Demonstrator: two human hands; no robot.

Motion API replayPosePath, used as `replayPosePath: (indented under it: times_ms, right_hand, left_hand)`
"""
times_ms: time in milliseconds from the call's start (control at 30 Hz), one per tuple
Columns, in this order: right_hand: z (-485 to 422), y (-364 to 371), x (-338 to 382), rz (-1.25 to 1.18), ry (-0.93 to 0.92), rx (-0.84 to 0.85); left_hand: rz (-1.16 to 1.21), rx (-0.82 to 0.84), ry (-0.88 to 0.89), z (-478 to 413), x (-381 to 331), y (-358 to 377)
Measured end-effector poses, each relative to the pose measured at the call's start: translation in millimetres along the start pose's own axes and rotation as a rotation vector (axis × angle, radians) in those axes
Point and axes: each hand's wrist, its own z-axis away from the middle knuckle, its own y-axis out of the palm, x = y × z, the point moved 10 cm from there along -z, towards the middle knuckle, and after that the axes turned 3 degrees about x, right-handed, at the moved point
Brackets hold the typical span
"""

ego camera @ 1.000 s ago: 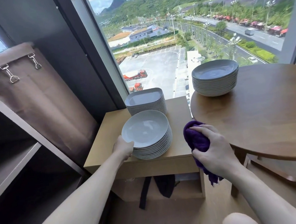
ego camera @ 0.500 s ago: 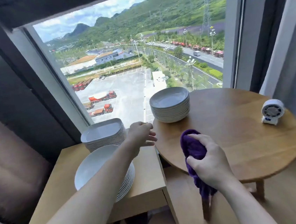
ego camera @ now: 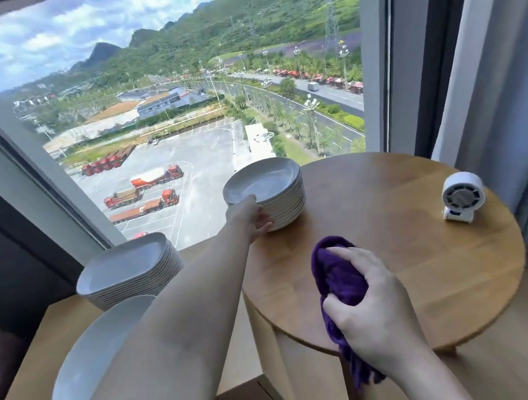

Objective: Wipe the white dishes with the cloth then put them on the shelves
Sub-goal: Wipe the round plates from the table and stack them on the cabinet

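Left hand (ego camera: pixel 251 215) reaching a dish stack, right hand (ego camera: pixel 370 306) holding the cloth.

The left hand is against the near left side of the stack of deep white dishes (ego camera: pixel 271 189) at the back of the round wooden table (ego camera: pixel 425 257), thumb up by the top rim and fingers curled at the side; whether it has a real grip cannot be told. The right hand is closed around the bunched purple cloth (ego camera: pixel 335 273) over the table's near edge, one end hanging below. On the lower side table (ego camera: pixel 29 397) stand a stack of squarish dishes (ego camera: pixel 126 269) and a stack of round plates (ego camera: pixel 87 358), partly behind the forearm. A small white fan (ego camera: pixel 461 198) stands at the right; its small panel is too small to read.
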Motion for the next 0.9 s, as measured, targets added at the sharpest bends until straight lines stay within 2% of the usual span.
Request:
replayPosePath:
  times_ms: [267, 533, 667, 767, 900]
  right_hand:
    - [-2, 5, -4, 0.027, 0.002, 0.039]
    - [-2, 9, -3, 0.023, 0.012, 0.087]
    - [-1, 12, -3, 0.019, 0.012, 0.106]
    - [0, 13, -4, 0.020, 0.007, 0.110]
    - [0, 13, -1, 0.014, -0.005, 0.103]
  left_hand:
    - [-0.054, -0.023, -0.035, -14, -7, 1]
    - [-0.053, -0.048, 0.062, -8, -40, -6]
    - [0.100, -0.061, 0.095, -5, -50, -18]
    - [0.163, 0.003, 0.077, 1, -45, -21]
    - [0.373, 0.030, 0.118, 23, -41, -32]
